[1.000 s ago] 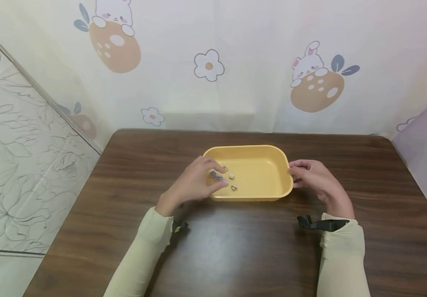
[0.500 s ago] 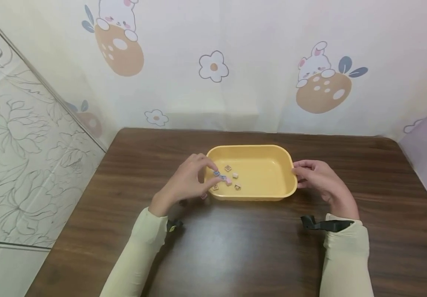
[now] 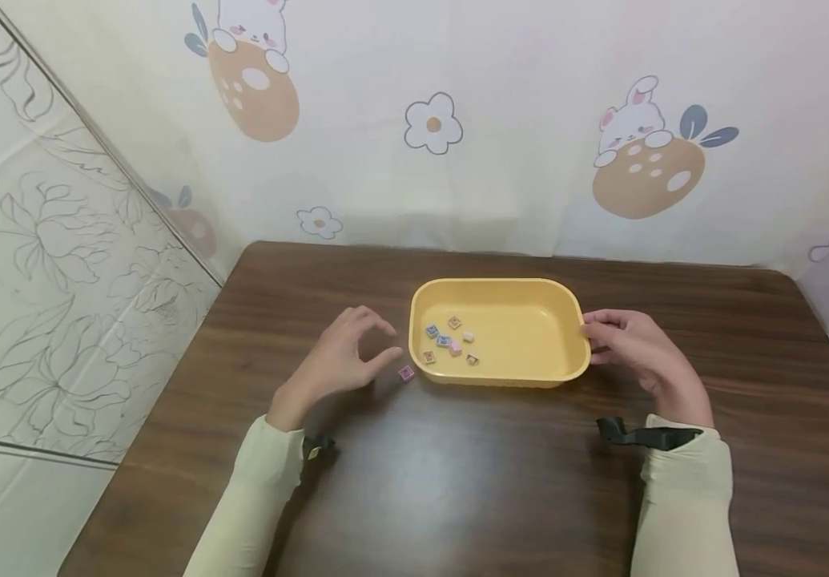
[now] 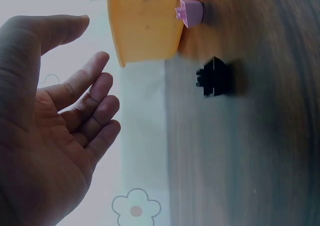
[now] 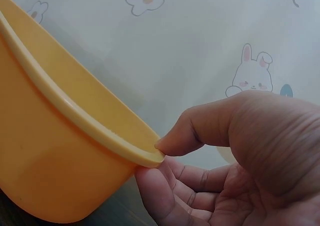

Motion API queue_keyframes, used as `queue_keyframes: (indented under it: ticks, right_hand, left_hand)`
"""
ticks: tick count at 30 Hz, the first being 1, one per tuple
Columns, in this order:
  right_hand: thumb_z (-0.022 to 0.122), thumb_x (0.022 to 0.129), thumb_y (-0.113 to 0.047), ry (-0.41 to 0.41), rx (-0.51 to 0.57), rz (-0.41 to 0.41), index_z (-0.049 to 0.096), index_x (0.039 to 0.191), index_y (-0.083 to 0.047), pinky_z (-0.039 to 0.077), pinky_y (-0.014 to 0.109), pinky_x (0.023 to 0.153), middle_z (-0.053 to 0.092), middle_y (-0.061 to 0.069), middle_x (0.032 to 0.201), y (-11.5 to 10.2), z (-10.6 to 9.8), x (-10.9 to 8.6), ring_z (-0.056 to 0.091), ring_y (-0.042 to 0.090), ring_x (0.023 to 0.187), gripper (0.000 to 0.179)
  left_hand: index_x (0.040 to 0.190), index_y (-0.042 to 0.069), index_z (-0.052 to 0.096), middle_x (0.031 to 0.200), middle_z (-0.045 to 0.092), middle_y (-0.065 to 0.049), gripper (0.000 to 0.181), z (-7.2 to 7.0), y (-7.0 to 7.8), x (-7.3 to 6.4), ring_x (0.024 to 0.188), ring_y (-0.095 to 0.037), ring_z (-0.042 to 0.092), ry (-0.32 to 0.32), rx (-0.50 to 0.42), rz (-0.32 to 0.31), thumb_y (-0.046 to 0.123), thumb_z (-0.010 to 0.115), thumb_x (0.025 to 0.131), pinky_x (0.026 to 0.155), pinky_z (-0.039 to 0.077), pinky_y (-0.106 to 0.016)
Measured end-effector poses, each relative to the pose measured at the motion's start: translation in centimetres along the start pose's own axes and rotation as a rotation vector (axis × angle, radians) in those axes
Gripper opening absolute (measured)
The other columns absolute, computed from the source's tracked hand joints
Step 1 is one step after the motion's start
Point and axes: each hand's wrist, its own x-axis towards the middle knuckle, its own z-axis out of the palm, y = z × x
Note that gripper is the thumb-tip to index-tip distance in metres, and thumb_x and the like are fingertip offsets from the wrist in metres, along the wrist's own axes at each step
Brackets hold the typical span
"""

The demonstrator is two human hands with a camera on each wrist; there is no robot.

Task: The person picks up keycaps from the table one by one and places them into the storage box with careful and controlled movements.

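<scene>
A yellow plastic tub (image 3: 518, 340) stands on the table, tilt not discernible. Its right end rim is pinched between the thumb and fingers of my right hand (image 3: 633, 349); the right wrist view shows the thumb on the rim and a finger underneath. Several small keycap-like pieces lie in the tub's left half, among them blue ones (image 3: 432, 330) and a pink one (image 3: 455, 349). To the left of the tub my left hand (image 3: 338, 357) hovers with nothing in it, thumb and fingers apart. A pink piece (image 4: 192, 13) and a black piece (image 4: 213, 78), each with small prongs, sit on the tabletop outside the tub.
The dark wood table (image 3: 414, 481) ends at a patterned curtain (image 3: 356, 152) behind the tub. A white panel with flower drawings (image 3: 61, 240) runs along the left side. Black straps (image 3: 645, 435) sit on the wrists.
My left hand has drawn back leftward out of the tub, uncovering the pieces there and a pink one on the table. My right hand still holds the rim. The head view has shifted slightly.
</scene>
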Motion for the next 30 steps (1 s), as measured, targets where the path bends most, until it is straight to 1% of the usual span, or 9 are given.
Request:
queue_keyframes:
  ticks: [3,6,9,14,18,24,26,30]
  right_hand:
    - [0.058,0.108,-0.029,-0.001,0.006,-0.002,0.048,0.146,0.012,0.064,0.027,0.081,0.067,-0.002,0.109,0.1,-0.1,0.0,0.072,0.003,0.085,0.057]
    - [0.058,0.108,-0.029,-0.002,0.012,-0.002,0.048,0.146,0.013,0.064,0.026,0.081,0.067,-0.003,0.109,0.1,-0.1,0.0,0.072,0.003,0.085,0.057]
    - [0.058,0.108,-0.028,-0.002,0.016,-0.004,0.047,0.146,0.013,0.064,0.025,0.080,0.067,-0.002,0.108,0.2,0.0,-0.1,0.072,0.003,0.084,0.057]
    - [0.058,0.108,-0.027,-0.002,0.025,-0.010,0.047,0.145,0.014,0.064,0.026,0.080,0.068,-0.006,0.104,0.2,0.0,-0.1,0.072,0.004,0.084,0.056]
    - [0.058,0.108,-0.027,-0.001,0.026,-0.010,0.048,0.145,0.014,0.064,0.026,0.080,0.068,-0.007,0.104,0.2,-0.1,-0.1,0.071,0.003,0.084,0.056]
    - [0.058,0.108,-0.027,0.001,0.011,0.003,0.047,0.146,0.014,0.064,0.026,0.080,0.066,-0.006,0.106,0.5,-0.2,-0.3,0.069,0.002,0.085,0.056]
    - [0.058,0.108,-0.026,0.001,0.013,0.000,0.046,0.146,0.014,0.064,0.026,0.080,0.066,-0.006,0.106,0.5,-0.1,-0.4,0.068,0.002,0.086,0.056]
    - [0.059,0.108,-0.026,-0.005,0.023,-0.012,0.047,0.144,0.015,0.064,0.024,0.079,0.066,-0.008,0.103,0.2,0.0,-0.2,0.068,0.001,0.086,0.056]
  left_hand:
    - [0.115,0.020,0.072,0.116,0.067,0.004,0.032,0.0,-0.2,-0.1,0.122,-0.020,0.059,0.005,0.000,0.001,0.043,0.078,0.094,0.109,0.052,-0.047]
    - [0.116,0.020,0.072,0.117,0.067,0.004,0.033,0.1,-0.4,-0.3,0.123,-0.020,0.060,0.003,0.002,-0.004,0.043,0.078,0.094,0.111,0.051,-0.048]
    - [0.118,0.017,0.073,0.119,0.069,0.002,0.035,0.2,-0.6,-0.5,0.124,-0.022,0.060,-0.003,-0.001,-0.016,0.042,0.078,0.094,0.112,0.051,-0.048]
    - [0.122,0.013,0.072,0.123,0.070,-0.003,0.038,0.4,-0.7,-0.8,0.125,-0.024,0.060,-0.005,-0.011,-0.026,0.039,0.078,0.094,0.112,0.050,-0.051]
    - [0.122,0.013,0.072,0.122,0.070,-0.002,0.037,0.6,-1.0,-1.1,0.124,-0.024,0.060,0.001,-0.011,-0.032,0.036,0.078,0.094,0.112,0.051,-0.051]
    - [0.122,0.012,0.072,0.121,0.070,-0.004,0.036,1.2,-1.6,-1.3,0.122,-0.023,0.061,-0.024,-0.010,-0.035,0.035,0.078,0.094,0.111,0.052,-0.050]
    - [0.121,0.013,0.072,0.121,0.070,-0.004,0.036,1.3,-1.6,-1.3,0.122,-0.024,0.061,-0.032,-0.011,-0.040,0.035,0.078,0.094,0.111,0.052,-0.050]
    - [0.120,0.014,0.073,0.120,0.070,-0.001,0.035,1.2,-2.0,-1.7,0.121,-0.023,0.060,-0.041,0.008,-0.061,0.036,0.078,0.094,0.110,0.052,-0.049]
